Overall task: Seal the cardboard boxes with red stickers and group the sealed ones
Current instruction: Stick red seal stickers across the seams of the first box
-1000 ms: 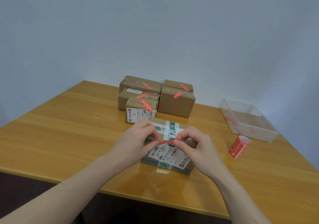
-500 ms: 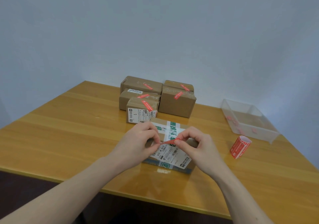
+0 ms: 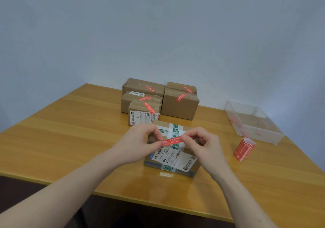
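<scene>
A cardboard box (image 3: 173,159) with green-printed tape and a white shipping label sits near the table's front edge. Above its top I hold a red sticker (image 3: 171,141) stretched flat between both hands. My left hand (image 3: 140,142) pinches its left end and my right hand (image 3: 202,144) pinches its right end. Behind it stands a group of several cardboard boxes (image 3: 179,104), each bearing a red sticker. A roll of red stickers (image 3: 243,149) lies on the table to the right.
A clear plastic tray (image 3: 253,122) with red scraps in it stands at the back right. The wooden table (image 3: 70,131) meets a blue-grey wall at the back; its front edge runs below my forearms.
The sticker was bunched short between my fingertips; my hands have drawn apart and it now lies stretched out flat above the box top.
</scene>
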